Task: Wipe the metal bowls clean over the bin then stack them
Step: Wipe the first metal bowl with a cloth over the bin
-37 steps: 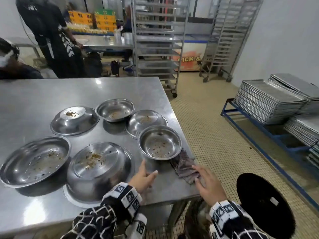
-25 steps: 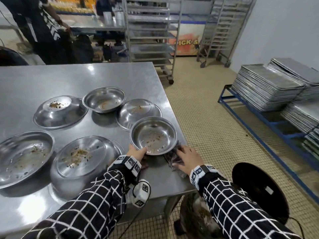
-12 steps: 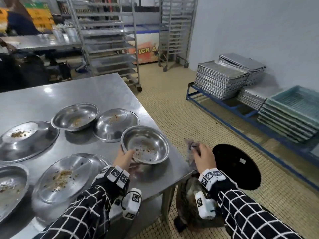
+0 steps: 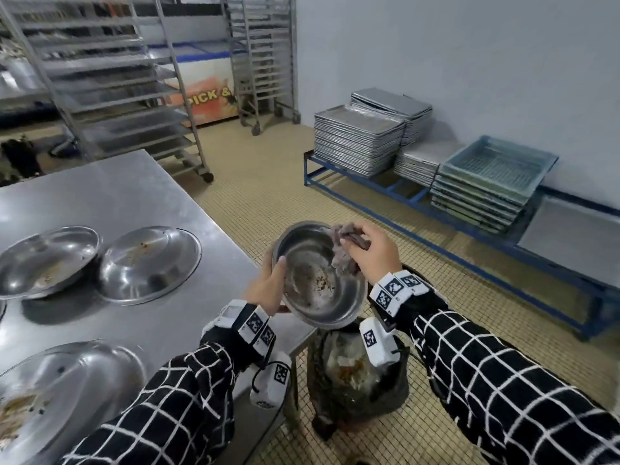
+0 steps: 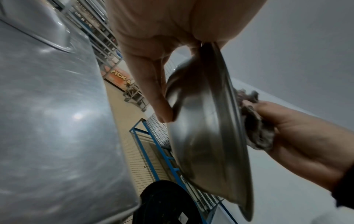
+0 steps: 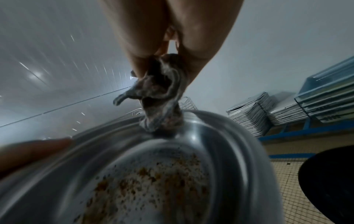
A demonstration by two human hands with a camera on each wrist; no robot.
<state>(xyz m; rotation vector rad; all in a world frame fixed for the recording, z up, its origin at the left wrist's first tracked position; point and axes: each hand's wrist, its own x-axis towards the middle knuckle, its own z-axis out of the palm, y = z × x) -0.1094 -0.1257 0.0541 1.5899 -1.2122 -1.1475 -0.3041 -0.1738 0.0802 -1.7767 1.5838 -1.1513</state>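
Pinching the bowl (image 4: 318,280) rim with my left hand (image 4: 266,288), I'm tilting it over the bin (image 4: 355,374) at six o'clock; my right hand (image 4: 372,255) is bunching the rag (image 4: 342,251) at its two-o'clock wall. Wiping is starting; next I'm sweeping crumbs downward.

Four metal bowls are in view: one bowl (image 4: 318,280) held out past the table (image 4: 110,193) corner, and three on the table (image 4: 47,260) (image 4: 147,263) (image 4: 67,391), at least two of them upside down. One cloth (image 4: 342,253) hangs inside the held bowl. One bin bag (image 4: 355,380) sits below it. Two wheeled racks (image 4: 110,82) (image 4: 265,55) stand beyond the table.
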